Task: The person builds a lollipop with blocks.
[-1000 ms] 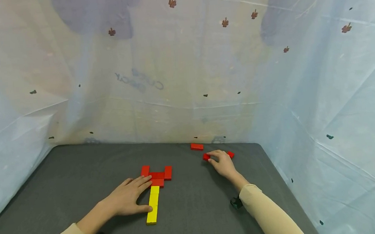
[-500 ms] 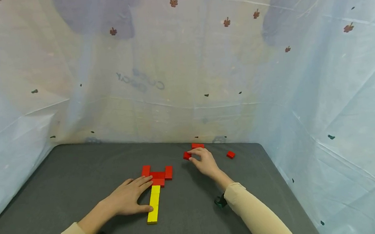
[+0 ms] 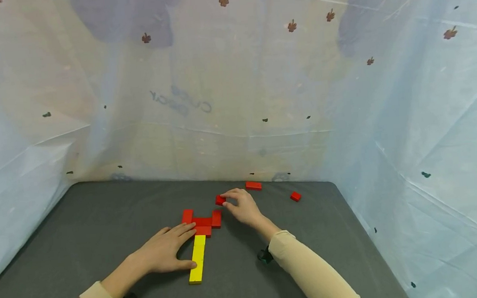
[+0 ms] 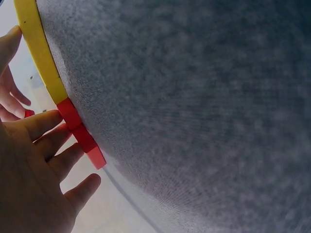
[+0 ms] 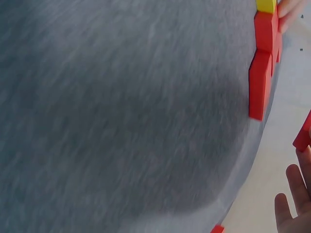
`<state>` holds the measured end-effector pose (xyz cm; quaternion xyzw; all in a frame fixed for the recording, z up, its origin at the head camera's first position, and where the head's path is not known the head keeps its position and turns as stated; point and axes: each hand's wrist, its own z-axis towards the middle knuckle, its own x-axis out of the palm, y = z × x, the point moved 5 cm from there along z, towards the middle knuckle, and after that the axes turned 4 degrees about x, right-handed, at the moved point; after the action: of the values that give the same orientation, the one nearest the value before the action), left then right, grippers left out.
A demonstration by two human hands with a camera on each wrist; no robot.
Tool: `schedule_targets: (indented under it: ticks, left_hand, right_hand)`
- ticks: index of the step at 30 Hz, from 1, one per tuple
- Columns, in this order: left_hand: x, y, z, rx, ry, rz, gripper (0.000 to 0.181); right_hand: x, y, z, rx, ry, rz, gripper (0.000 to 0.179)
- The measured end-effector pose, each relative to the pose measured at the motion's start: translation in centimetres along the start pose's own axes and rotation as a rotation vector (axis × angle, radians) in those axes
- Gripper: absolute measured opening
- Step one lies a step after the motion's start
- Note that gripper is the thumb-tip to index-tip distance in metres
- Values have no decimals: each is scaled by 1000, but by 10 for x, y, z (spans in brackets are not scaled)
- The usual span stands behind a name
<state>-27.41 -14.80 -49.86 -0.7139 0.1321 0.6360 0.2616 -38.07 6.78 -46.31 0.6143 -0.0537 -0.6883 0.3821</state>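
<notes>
On the dark table lies a flat figure of blocks: a yellow strip (image 3: 197,261) in front, red blocks (image 3: 203,222) joined at its far end. My left hand (image 3: 162,250) has its fingers spread, fingertips touching the red blocks and thumb against the yellow strip's side. The left wrist view shows the same hand (image 4: 39,160) along the blocks' edge. Between thumb and fingers my right hand (image 3: 242,208) pinches a small red block (image 3: 220,200), held just beyond the figure's right arm. That block (image 5: 304,133) also shows at the right wrist view's edge.
Two loose red blocks lie toward the back: a longer one (image 3: 253,185) near the far edge and a shorter one (image 3: 295,196) to its right. A translucent printed sheet (image 3: 203,133) hangs behind and beside the dark table (image 3: 112,217).
My right hand has picked the small red block up from beside the other loose block and carried it left toward the figure. The left hand has stayed in place.
</notes>
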Motion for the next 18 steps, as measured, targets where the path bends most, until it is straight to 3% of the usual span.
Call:
schedule_targets:
  ticks: [18]
  left_hand:
    - [2,1,-1,15,-3,5,99]
  right_hand:
    - [44,32,13,-9,91,-83,31]
